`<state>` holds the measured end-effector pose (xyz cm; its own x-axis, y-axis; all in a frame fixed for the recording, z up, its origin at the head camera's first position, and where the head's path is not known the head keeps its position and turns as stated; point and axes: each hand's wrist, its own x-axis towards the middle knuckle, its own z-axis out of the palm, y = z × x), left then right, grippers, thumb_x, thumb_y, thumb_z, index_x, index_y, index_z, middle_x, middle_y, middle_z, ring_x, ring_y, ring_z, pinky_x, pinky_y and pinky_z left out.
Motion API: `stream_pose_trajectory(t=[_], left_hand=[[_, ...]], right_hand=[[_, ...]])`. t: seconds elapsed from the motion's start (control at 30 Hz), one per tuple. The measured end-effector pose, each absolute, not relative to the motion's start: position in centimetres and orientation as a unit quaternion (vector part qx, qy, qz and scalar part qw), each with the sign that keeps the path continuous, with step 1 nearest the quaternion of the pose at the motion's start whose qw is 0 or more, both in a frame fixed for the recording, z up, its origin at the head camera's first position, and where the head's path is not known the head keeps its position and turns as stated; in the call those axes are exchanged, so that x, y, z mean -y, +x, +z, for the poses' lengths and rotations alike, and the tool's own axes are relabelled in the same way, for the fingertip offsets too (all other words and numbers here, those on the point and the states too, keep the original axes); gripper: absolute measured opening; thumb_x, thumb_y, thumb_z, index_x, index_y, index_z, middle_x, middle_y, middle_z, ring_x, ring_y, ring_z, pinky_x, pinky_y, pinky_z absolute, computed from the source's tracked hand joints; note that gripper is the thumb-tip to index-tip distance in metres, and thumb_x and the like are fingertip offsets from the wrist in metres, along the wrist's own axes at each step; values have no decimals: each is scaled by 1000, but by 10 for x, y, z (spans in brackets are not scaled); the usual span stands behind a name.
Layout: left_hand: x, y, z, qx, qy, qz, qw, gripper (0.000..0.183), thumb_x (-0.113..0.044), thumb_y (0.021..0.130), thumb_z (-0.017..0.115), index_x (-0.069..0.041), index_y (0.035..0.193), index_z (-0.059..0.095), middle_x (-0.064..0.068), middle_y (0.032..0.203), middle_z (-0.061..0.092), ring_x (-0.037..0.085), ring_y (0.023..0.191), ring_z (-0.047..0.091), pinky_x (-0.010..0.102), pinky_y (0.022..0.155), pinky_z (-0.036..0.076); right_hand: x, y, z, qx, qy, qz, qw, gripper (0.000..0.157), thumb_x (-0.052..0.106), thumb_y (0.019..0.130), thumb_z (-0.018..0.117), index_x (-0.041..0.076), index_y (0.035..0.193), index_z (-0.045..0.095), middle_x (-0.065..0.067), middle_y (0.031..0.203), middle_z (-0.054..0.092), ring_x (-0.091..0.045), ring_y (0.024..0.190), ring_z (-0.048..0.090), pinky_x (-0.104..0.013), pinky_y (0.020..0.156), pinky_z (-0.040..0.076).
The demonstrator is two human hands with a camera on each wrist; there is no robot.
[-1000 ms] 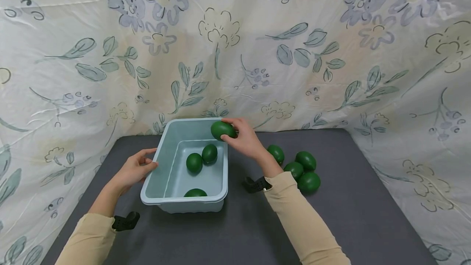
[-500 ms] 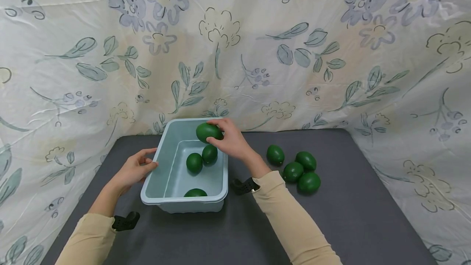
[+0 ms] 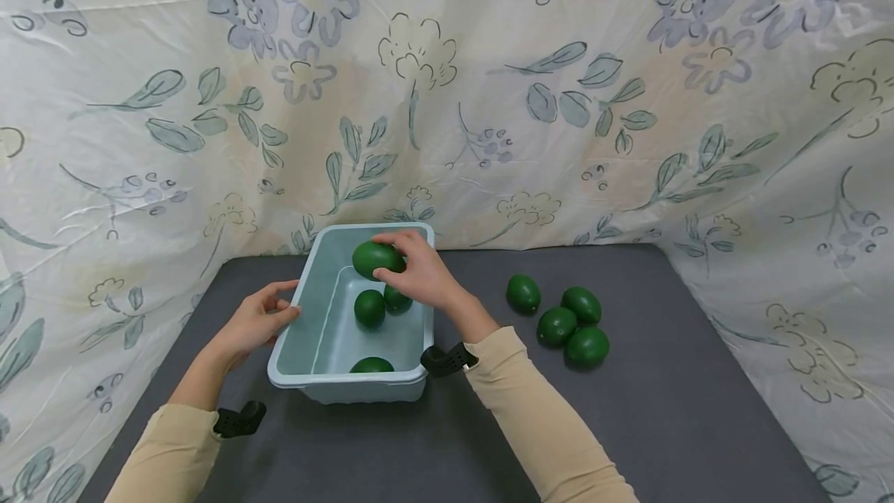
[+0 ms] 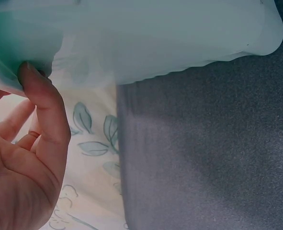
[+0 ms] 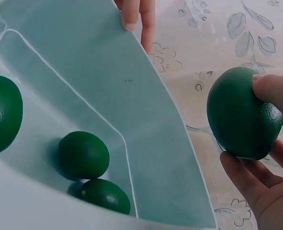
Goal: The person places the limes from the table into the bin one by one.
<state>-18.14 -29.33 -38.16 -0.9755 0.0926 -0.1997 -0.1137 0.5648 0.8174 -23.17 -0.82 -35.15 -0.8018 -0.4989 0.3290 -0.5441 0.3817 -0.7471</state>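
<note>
My right hand (image 3: pixel 422 274) grips a glossy dark green lime (image 3: pixel 375 259) between thumb and fingers, above the far part of a pale blue plastic bin (image 3: pixel 349 380). The right wrist view shows this lime (image 5: pixel 242 112) held apart from the wall of the bin (image 5: pixel 151 139). My left hand (image 3: pixel 258 320) pinches the bin's left rim; its thumb (image 4: pixel 40 91) shows in the left wrist view. Inside the bin lie a lime (image 3: pixel 369 308) in the middle, another (image 3: pixel 398 299) partly behind my right hand, and a third (image 3: pixel 372 365) partly hidden by the near wall.
Several more limes (image 3: pixel 556 327) sit in a loose group on the dark grey table (image 3: pixel 663 386), right of the bin. One lime (image 3: pixel 522 294) lies a little apart at the group's back left. A flowered cloth (image 3: pixel 475 84) hangs behind the table.
My right hand has carried the held lime leftward and slightly down, from the bin's far right corner to over its inside. My left hand has stayed on the rim.
</note>
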Motion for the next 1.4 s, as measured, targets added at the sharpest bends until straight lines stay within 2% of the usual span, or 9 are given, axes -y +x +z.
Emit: stream_pose_trajectory(t=[0.27,0.6,0.83,0.9,1.07,1.4], left_hand=[[294,-183,-381,-878,-10,464,116,63,-18,93,54,-7,146,22,18,103,53,21,81,60,39,66,53],[293,-183,-381,-881,-14,459,114,63,-20,93,55,-8,145,22,18,103,52,21,82,59,39,66,53],[293,-183,-382,-883,-13,456,111,63,-19,93,55,-7,145,23,18,103,52,21,81,59,39,66,53],[293,-183,-382,-883,-13,455,112,63,-19,93,55,-7,145,23,18,103,52,21,81,59,39,66,53],[294,-183,-383,-883,-11,456,114,63,-21,93,55,-7,145,23,18,104,53,21,82,59,40,67,53],[293,-183,-383,-882,-12,456,114,63,-19,93,54,-7,145,22,19,104,53,21,83,59,40,67,53]], right_hand=[[17,-229,-350,830,323,454,11,47,23,86,65,17,131,51,-6,125,45,-16,102,50,-28,84,45],[16,-229,-353,830,343,441,-4,48,23,87,64,17,132,49,-5,127,44,-16,104,50,-30,86,44],[10,-230,-353,832,353,428,-14,54,27,89,60,19,139,40,-5,141,36,-20,127,38,-39,99,37],[8,-230,-353,831,357,427,-12,54,26,89,61,18,139,40,-5,141,35,-20,128,37,-39,101,35],[0,-229,-352,831,358,426,1,53,26,89,61,16,138,42,-4,141,37,-18,128,38,-38,101,35],[-21,-226,-353,830,333,446,24,49,26,89,61,21,135,46,4,134,44,-16,120,45,-39,95,40]])
